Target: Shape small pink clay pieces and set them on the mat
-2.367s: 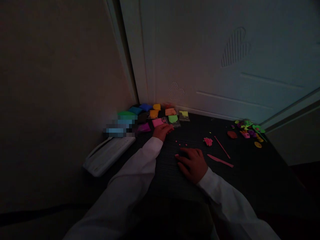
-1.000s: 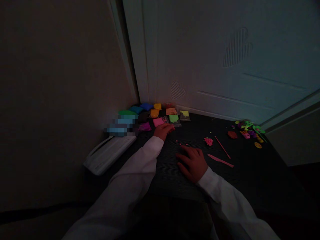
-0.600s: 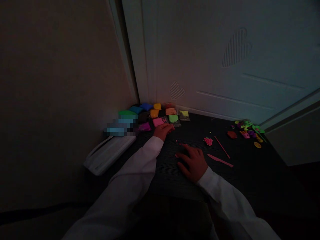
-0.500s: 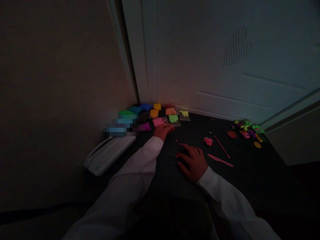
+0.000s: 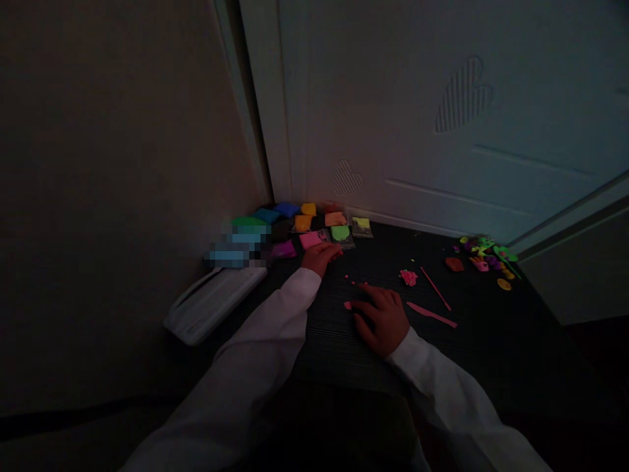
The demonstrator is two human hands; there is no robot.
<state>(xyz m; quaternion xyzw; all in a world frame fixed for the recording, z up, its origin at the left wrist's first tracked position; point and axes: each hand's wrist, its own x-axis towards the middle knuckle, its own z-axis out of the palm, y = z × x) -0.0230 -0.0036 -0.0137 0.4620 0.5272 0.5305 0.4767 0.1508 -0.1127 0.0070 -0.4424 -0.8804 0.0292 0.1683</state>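
Observation:
My left hand (image 5: 320, 257) is over the dark table, just in front of the pink clay packet (image 5: 310, 240). Its fingers are pressed together, and a small reddish bit at their tips is too dim to name. My right hand (image 5: 382, 320) rests on the table with the fingers apart. A small pink clay piece (image 5: 348, 305) lies at one of its fingertips. Several tiny pink clay balls (image 5: 346, 276) sit just beyond that hand. To its right are a pink clay cluster (image 5: 407, 277) with petal-like bumps, a thin pink stick tool (image 5: 435, 288) and a pink plastic knife (image 5: 432, 314).
Coloured clay packets (image 5: 303, 223) line the back left of the table. A white flat case (image 5: 216, 305) lies at the left edge by the wall. Far right are a reddish lump (image 5: 455, 264) and a heap of colourful small pieces (image 5: 486, 252). A white panel (image 5: 393, 118) stands behind.
My right hand's fingers have drawn back slightly to the right, so the small pink piece shows more fully at the fingertip. My left hand has hardly moved.

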